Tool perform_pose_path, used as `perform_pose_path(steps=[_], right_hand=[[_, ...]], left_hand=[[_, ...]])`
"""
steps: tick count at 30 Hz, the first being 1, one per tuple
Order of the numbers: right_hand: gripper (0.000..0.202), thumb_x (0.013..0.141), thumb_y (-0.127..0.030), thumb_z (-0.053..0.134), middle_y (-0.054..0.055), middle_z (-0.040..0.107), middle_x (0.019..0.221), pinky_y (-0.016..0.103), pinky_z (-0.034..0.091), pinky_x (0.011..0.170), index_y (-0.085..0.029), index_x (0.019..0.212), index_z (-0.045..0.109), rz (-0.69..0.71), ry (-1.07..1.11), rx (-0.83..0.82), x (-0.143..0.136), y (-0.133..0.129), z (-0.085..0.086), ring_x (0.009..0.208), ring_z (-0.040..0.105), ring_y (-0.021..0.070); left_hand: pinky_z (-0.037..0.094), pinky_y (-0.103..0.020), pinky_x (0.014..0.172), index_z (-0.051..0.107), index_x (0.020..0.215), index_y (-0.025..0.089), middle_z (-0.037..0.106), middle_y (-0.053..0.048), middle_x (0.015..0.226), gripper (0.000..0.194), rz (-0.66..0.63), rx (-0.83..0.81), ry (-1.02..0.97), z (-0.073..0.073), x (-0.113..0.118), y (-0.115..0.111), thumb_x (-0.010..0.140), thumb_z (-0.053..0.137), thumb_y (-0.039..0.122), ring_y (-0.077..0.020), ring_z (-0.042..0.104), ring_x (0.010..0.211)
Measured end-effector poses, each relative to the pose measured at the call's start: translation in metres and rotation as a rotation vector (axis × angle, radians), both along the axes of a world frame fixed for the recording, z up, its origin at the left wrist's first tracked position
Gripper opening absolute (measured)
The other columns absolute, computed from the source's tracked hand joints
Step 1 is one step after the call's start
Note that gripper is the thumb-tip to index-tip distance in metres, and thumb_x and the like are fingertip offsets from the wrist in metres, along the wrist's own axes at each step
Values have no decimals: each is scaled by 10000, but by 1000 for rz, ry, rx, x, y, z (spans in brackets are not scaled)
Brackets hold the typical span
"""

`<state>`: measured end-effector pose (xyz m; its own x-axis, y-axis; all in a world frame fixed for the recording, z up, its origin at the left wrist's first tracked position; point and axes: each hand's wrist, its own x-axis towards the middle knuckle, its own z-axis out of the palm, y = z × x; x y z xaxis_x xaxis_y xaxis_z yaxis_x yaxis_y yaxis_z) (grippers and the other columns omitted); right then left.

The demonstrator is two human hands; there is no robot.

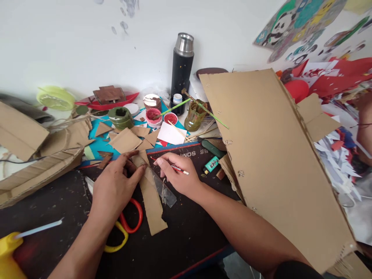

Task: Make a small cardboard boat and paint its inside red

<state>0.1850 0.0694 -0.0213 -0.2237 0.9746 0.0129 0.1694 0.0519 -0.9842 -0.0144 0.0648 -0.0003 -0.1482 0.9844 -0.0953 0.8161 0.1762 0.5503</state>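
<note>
- Observed left hand (pixel 114 182) with fingers bent over far end of cardboard strip (pixel 152 213); unable to tell whether pinching or only pressing.
- Observed right hand (pixel 177 174) closed round pencil (pixel 180 169), tip towards left hand.
- Located strip flat on dark desk (pixel 180 236), running from left hand towards front edge; clear ruler (pixel 170 198) slanting close alongside, scissors (pixel 140 217) nearer left edge.
- Noted large cardboard panel (pixel 270 155) along right side; green jar (pixel 119 118) towards back edge.
- Judged strip light, fairly stiff, liable to crease; best held flat by both long edges, clear of ragged near end.
- Judged ruler smooth, prone to slide; best pressed down at both ends.
</note>
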Motion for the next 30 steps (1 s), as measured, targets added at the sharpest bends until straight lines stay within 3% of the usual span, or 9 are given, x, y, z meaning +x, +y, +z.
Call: perform_pose_path(steps=[8,14,21,30], right_hand=[[317,1087,-483,614,0,719,722,241,506,622,-227,984,770,-9,-2,-19,-1,-1,-2,683,698,157],[297,1080,-447,620,-9,706,698,243,509,634,-220,956,765,-16,23,8,-2,0,0,659,684,149],[305,1077,-457,615,-3,708,701,247,509,634,-221,959,766,-15,2,-8,-1,0,1,674,692,156],[295,1073,-437,620,-14,696,688,236,503,647,-204,964,765,-25,25,5,-2,0,0,651,683,140]], left_hand=[[468,-379,685,689,1357,236,704,-28,830,586,14,-10,27,3,1,0,876,619,563,-287,695,800],[479,-384,733,693,1346,232,713,-49,884,562,-24,30,22,-3,-2,-1,896,598,556,-305,704,884],[457,-391,717,675,1392,213,702,-44,866,619,-20,12,-7,-2,-3,0,890,588,564,-284,655,800],[449,-383,735,678,1408,216,707,-39,887,630,-19,14,-5,-6,-4,0,887,594,561,-286,662,831]])
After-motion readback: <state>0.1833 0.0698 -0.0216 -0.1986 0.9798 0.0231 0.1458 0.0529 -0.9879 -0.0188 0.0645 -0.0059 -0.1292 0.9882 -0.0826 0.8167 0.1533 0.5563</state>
